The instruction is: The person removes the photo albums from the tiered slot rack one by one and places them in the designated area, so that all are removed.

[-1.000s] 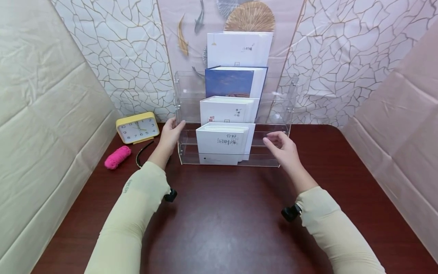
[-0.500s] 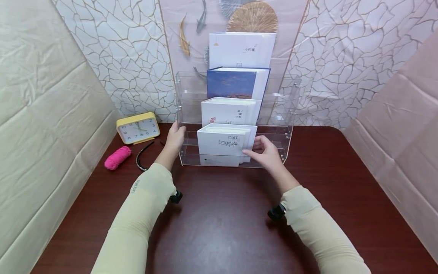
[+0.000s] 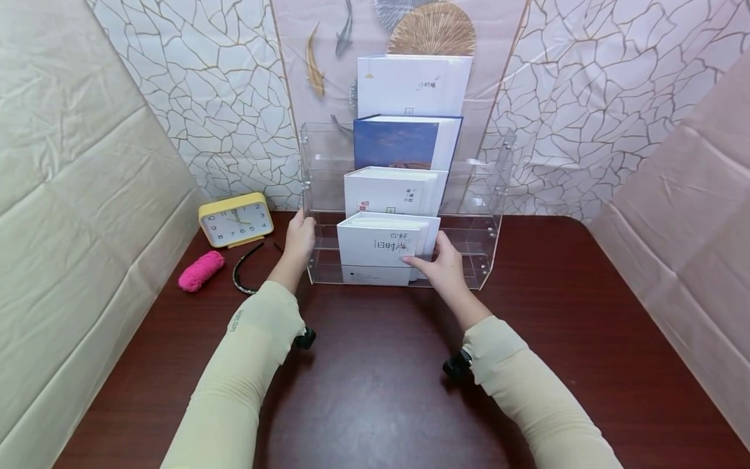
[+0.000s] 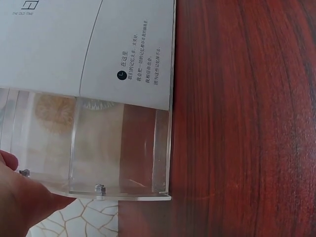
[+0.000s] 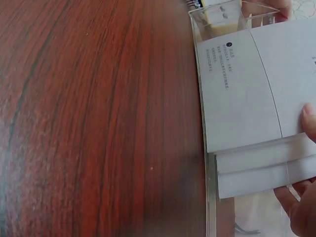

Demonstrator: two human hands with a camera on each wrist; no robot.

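A clear acrylic tiered rack point(image 3: 489, 251) stands on the table and holds several books one behind another. My left hand point(image 3: 300, 242) grips the rack's left side panel, the thumb point(image 4: 9, 160) showing over its edge in the left wrist view. At the lowest tier, the front white book point(image 3: 372, 244) leans upright with its thick page side to the right. My right hand point(image 3: 445, 264) holds that book by its right side, thumb point(image 5: 310, 121) on the front cover and fingers point(image 5: 286, 197) behind the back cover.
Behind stand another white book point(image 3: 375, 192), a blue-covered book point(image 3: 392, 143) and a tall white book point(image 3: 410, 85). Left of the rack are a yellow clock point(image 3: 236, 219), pink yarn point(image 3: 201, 271) and a black cord point(image 3: 239, 270). Patterned cloth walls surround the dark table point(image 3: 363, 391).
My right hand has moved left from beside the rack's right part and taken hold of the front white book. My left hand has slid slightly lower along the rack's side.
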